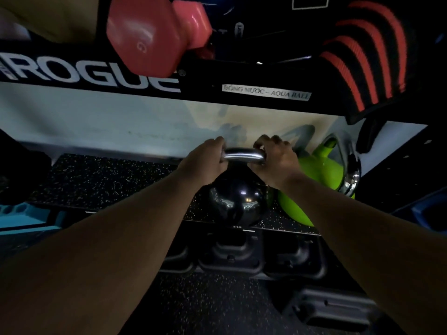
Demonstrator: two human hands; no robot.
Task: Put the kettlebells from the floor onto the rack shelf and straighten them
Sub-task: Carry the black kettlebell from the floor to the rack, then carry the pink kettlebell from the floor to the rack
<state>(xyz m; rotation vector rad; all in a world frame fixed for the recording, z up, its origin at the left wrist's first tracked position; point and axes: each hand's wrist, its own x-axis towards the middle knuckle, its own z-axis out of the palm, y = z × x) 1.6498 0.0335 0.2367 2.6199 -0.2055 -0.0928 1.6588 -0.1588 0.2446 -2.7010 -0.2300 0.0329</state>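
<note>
A glossy black kettlebell [235, 201] with a chrome handle stands upright near the front edge of the speckled rubber rack shelf [108, 182]. My left hand [205, 160] grips the left end of the handle and my right hand [275, 158] grips the right end. Right beside it on the shelf is a lime green kettlebell [321, 170] with a chrome handle, tipped toward the right; whether the two bells touch is hidden by my right wrist.
Above hangs a black upper shelf marked ROGUE [92, 76] with a pink dumbbell [150, 37] and a black bag with red stripes [367, 54]. Dark block weights [232, 255] sit below the shelf, another on the floor [331, 310]. A teal tray [21, 216] lies left.
</note>
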